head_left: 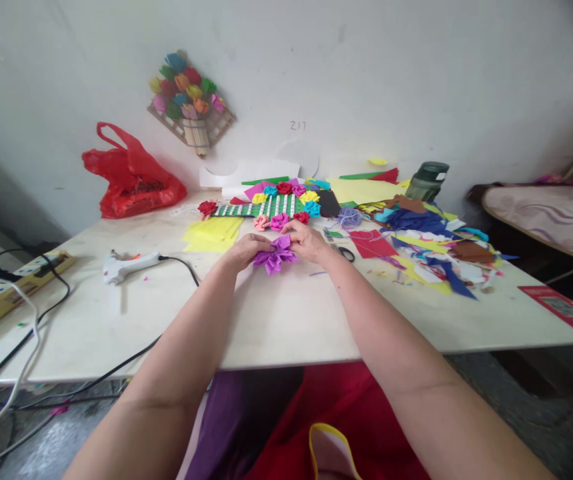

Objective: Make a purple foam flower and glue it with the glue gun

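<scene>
Between my two hands, just above the table, is a purple paper flower (275, 257) with pointed, spread petals. My left hand (250, 251) grips its left side, fingers closed on the petals. On the opposite side my right hand (305, 241) pinches the flower's right edge, its fingertips partly hidden. Right behind the hands lies a green-and-white striped panel (286, 205), ringed with red, yellow, blue, pink and purple paper flowers. Yellow paper sheets (211, 233) lie to the left of it.
A white glue gun (129, 265) with a black cord rests at left, near a power strip (21, 287). Scissors (346, 253), a heap of paper scraps (426, 233) and a dark green bottle (427, 181) are at right. A red plastic bag (133, 177) stands at back left.
</scene>
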`<move>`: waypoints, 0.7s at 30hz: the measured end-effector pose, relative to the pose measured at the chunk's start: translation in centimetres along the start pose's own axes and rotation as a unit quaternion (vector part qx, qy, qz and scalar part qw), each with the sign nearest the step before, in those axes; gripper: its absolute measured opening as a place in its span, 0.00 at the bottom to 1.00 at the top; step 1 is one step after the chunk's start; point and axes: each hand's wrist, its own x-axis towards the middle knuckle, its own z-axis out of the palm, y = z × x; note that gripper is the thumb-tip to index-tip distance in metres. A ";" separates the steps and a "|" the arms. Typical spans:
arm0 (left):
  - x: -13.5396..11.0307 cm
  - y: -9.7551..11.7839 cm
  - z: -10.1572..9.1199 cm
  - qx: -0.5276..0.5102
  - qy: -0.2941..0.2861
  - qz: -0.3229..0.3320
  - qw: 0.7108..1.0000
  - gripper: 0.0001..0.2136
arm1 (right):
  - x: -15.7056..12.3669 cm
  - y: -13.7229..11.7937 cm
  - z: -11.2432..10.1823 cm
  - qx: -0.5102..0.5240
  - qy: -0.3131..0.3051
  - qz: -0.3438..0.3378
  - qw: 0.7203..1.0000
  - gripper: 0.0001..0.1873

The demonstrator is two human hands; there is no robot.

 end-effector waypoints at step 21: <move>-0.6 0.5 0.4 -0.025 -0.011 -0.032 0.999 0.07 | 0.2 0.1 0.2 0.076 0.012 0.006 0.997 0.06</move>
